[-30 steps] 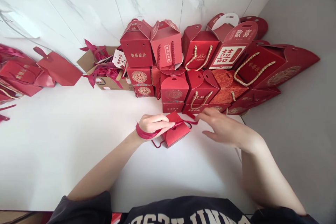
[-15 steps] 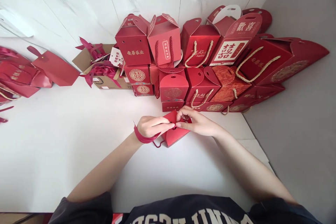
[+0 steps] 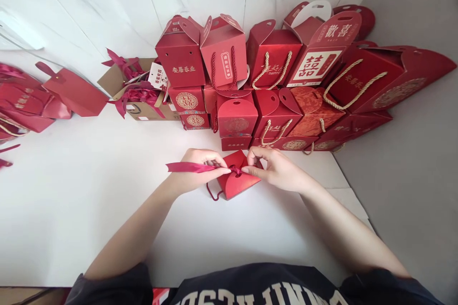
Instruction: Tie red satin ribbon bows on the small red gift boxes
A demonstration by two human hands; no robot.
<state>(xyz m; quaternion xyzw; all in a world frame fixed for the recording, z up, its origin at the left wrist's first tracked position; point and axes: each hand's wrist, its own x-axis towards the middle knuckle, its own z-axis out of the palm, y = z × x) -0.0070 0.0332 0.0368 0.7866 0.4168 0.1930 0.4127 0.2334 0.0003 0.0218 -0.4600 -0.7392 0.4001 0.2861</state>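
A small red gift box (image 3: 240, 186) with folded-over flaps sits on the white table between my hands. A dark red ribbon (image 3: 189, 167) passes through the holes in its top and makes a knot there. My left hand (image 3: 200, 169) pinches the ribbon just left of the knot, and the loose tail sticks out leftward across the hand. On the other side, my right hand (image 3: 274, 167) is closed, thumb and forefinger pinching the ribbon right beside the knot. A dark red cord handle hangs from the box's left side onto the table.
Stacked red gift boxes (image 3: 277, 124), several with rope handles, line the wall behind my hands. A cardboard box (image 3: 150, 113) of ribbons stands left of them. More red boxes (image 3: 32, 100) lie at the far left. A grey wall (image 3: 411, 152) bounds the right side.
My hands have drawn slightly apart, uncovering the ribbon knot on the box. The ribbon tail that curled under my left wrist now stretches out to the left.
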